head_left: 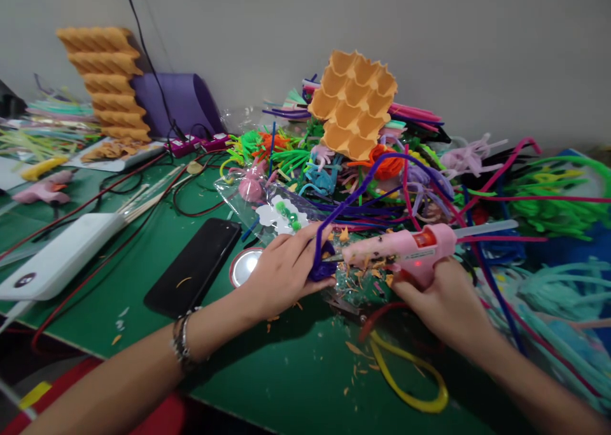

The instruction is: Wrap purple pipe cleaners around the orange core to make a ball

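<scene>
A pink hot glue gun [422, 250] is gripped by its handle in my right hand [443, 298]. Its metal nozzle points left and meets a dark purple pipe-cleaner piece [323, 266], where I cannot make out if they touch. My left hand [281, 266] is closed around that purple piece, and one long purple stem arches up from it to the right. A clear glue stick [487, 229] sticks out of the gun's back, and a small red light glows on its side. Beneath the hands lie orange scraps and a pair of scissors [351, 308], partly hidden.
A black phone [193, 266], a white power bank [62, 257] and red cables lie left on the green table [267, 371]. Behind are heaped colourful pipe cleaners [291, 149] and orange egg cartons [356, 104]. A yellow loop [410, 400] rests in front.
</scene>
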### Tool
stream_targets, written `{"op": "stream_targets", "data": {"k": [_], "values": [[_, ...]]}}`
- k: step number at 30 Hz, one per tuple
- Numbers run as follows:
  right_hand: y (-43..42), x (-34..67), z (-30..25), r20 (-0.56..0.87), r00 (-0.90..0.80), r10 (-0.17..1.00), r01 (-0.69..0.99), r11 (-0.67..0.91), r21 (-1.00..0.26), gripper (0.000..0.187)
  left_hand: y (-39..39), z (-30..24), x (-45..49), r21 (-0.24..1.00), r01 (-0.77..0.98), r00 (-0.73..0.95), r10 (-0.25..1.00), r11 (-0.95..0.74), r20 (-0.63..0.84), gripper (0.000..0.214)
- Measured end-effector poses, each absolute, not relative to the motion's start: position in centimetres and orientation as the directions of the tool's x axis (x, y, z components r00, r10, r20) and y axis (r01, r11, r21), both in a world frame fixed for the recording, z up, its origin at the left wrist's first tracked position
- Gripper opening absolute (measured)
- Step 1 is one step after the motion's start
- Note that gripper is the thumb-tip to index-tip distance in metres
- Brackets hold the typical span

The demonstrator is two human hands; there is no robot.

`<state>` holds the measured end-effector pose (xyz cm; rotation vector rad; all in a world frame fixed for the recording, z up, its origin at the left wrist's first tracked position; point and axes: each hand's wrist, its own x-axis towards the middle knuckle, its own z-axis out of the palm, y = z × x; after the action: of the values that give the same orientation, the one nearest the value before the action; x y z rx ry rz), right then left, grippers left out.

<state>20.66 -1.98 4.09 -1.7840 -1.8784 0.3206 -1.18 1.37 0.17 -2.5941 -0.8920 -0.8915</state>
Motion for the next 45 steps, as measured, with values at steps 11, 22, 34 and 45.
{"op": "stream_targets", "data": {"k": [11, 22, 34, 45], "values": [[-2.0, 20.7, 4.1, 0.252, -0.04, 0.967, 0.856, 0.163, -0.49, 0.032, 1.6, 0.0, -1.2, -0.048, 0.651, 0.6, 0.476, -0.758, 0.643, 0.069], [-1.8, 20.8, 4.3, 0.311, -0.053, 0.949, 0.832, 0.214, -0.512, 0.028, 1.7, -0.2, -1.4, -0.047, 0.654, 0.563, 0.443, -0.755, 0.698, 0.063], [-1.7, 21.0, 4.3, 0.391, -0.133, 0.911, 0.841, 0.313, -0.442, 0.027, 1.4, 0.1, -1.7, 0.061, 0.644, 0.526, 0.498, -0.763, 0.69, 0.067], [-0.5, 22.4, 3.1, 0.381, -0.081, 0.921, 0.916, 0.22, -0.336, 0.017, 2.1, -0.3, -1.8, 0.025, 0.681, 0.509, 0.497, -0.732, 0.703, 0.062]]}}
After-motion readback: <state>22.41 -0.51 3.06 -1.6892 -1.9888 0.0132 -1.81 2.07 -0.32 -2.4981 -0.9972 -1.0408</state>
